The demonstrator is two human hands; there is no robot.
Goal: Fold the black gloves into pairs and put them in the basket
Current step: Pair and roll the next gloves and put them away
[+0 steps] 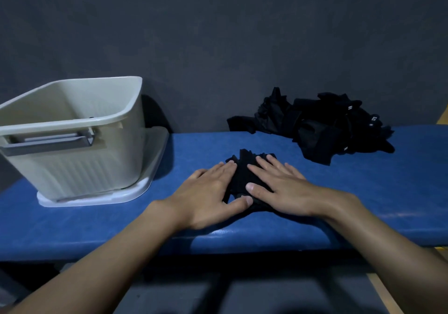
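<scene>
**Both hands flat on a black glove bundle**

The left hand (pixel 208 192) and the right hand (pixel 278 187) lie side by side on a small bundle of black gloves (pixel 242 170) on the blue padded bench (pixel 339 192). Both hands have their fingers stretched out straight and press down on the cloth; neither one curls round it. The two thumbs nearly meet at the near edge of the bundle, and the glove fingers stick out beyond the fingertips, away from the person.

Well off to the left of the left hand stands a pale beige basket (pixel 116 148) with a grey handle (pixel 48 141) on its near wall. It sits tilted on a white lid (pixel 135 192) that lies under it on the bench. What is inside the basket cannot be told from here.

Beyond the right hand and off to its right, a loose pile of more black gloves (pixel 322 127) lies at the far edge of the bench, against the dark wall (pixel 218 34). Small white tags show on some of them.
</scene>
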